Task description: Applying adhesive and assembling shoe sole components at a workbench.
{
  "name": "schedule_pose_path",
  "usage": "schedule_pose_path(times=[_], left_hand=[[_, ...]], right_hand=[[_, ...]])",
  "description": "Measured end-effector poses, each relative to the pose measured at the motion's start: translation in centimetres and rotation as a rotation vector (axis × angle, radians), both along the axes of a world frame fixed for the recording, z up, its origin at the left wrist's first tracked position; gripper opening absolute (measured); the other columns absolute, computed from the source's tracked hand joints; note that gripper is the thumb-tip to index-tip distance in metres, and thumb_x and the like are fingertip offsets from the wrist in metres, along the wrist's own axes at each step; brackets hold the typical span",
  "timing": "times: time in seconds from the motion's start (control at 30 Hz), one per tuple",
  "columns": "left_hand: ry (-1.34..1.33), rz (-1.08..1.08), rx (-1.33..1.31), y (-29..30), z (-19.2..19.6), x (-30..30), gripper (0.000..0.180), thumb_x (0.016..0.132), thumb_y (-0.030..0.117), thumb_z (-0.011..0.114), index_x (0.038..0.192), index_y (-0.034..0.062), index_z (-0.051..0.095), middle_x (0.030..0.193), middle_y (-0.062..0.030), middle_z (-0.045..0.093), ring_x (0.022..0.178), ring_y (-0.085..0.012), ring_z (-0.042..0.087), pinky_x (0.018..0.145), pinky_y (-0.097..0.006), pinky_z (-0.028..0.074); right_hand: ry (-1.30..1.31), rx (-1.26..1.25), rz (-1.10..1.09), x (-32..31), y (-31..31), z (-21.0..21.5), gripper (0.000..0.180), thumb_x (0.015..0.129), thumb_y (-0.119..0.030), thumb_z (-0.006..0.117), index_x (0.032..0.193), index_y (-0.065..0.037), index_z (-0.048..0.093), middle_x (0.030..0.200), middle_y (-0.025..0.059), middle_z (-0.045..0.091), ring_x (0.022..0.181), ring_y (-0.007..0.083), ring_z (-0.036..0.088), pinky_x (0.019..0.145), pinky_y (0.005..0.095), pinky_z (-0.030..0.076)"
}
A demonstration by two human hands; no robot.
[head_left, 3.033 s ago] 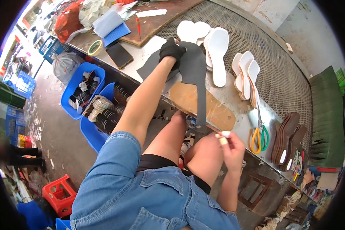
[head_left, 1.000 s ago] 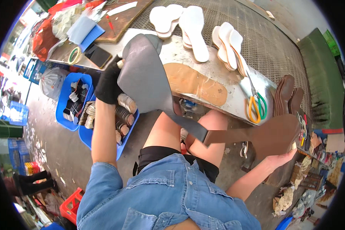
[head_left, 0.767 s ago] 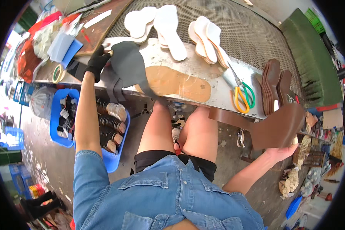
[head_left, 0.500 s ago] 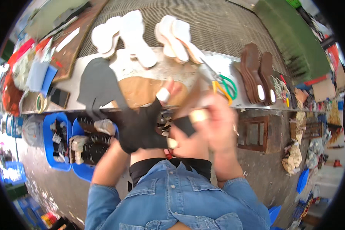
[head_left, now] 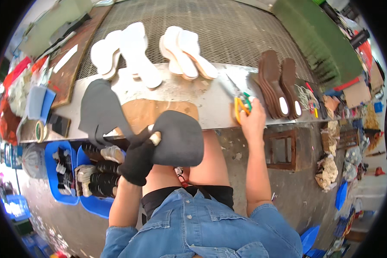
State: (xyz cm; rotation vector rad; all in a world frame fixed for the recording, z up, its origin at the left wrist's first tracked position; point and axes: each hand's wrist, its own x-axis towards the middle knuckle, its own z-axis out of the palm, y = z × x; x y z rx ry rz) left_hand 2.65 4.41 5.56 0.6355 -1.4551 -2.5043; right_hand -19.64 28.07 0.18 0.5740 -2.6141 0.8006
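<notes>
scissors (head_left: 237, 103) touch right hand (head_left: 254, 119), grip unclear; left hand (head_left: 137, 161) clasps dark piece (head_left: 179, 138)

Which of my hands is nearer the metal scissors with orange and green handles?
Right. Your ungloved right hand is at the handles of the scissors; your black-gloved left hand is farther left, holding a dark grey rounded sheet.
</notes>
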Motion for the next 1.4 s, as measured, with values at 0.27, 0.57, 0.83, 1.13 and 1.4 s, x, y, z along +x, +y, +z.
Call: schedule_pose_path(times=[0.27,0.57,0.83,1.13,1.4], left_hand=[[-0.069,-0.073,-0.002,-0.4,-0.7,0.0,0.03,0.085,0.011,0.053,0.112,-0.0017,0.056,0.099,-0.0062,0.061,0.089,-0.0131,0.057,0.077,-0.024,0.046],[0.006,0.058,0.269,-0.3,-2.4,1.6,0.04,0.085,0.021,0.054,0.118,-0.0033,0.05,0.106,-0.012,0.059,0.095,-0.0199,0.057,0.084,-0.029,0.046],[0.115,0.134,0.241,-0.9,1.2,-1.5,0.041,0.092,0.026,0.047,0.124,-0.0006,0.046,0.11,-0.0105,0.055,0.097,-0.0162,0.055,0.079,-0.029,0.047],[0.195,0.209,-0.024,-1.0,1.6,-1.1,0.038,0.093,0.018,0.042,0.125,-0.0013,0.043,0.115,-0.0119,0.054,0.102,-0.0163,0.054,0.086,-0.028,0.045],[0.212,0.226,0.207,1.7,4.0,-0.2,0.038,0.093,0.024,0.05,0.121,-0.0016,0.051,0.113,-0.0097,0.059,0.1,-0.0143,0.056,0.083,-0.026,0.047]], right_hand=[[0.213,-0.141,0.287,-6.2,-10.4,4.6,0.028,0.073,-0.02,0.065,0.093,0.0,0.062,0.097,0.0159,0.059,0.095,0.0343,0.053,0.081,0.0423,0.043],[-0.186,0.223,0.203,-9.8,-16.5,5.5,0.03,0.08,-0.026,0.054,0.094,0.0,0.061,0.09,0.0228,0.064,0.087,0.0385,0.062,0.076,0.0472,0.048],[-0.487,-1.018,0.428,-3.2,-11.9,7.1,0.032,0.091,-0.014,0.049,0.118,0.002,0.049,0.102,0.0162,0.062,0.084,0.0263,0.064,0.074,0.0368,0.051],[-0.896,-1.425,0.614,7.0,-2.9,4.8,0.054,0.09,-0.03,0.053,0.13,0.003,0.035,0.12,0.015,0.053,0.092,0.0274,0.059,0.078,0.0392,0.052],[-0.916,-1.29,0.742,11.1,-7.9,5.0,0.043,0.085,-0.018,0.063,0.119,0.005,0.048,0.108,0.0085,0.06,0.099,0.014,0.057,0.088,0.0287,0.044]])
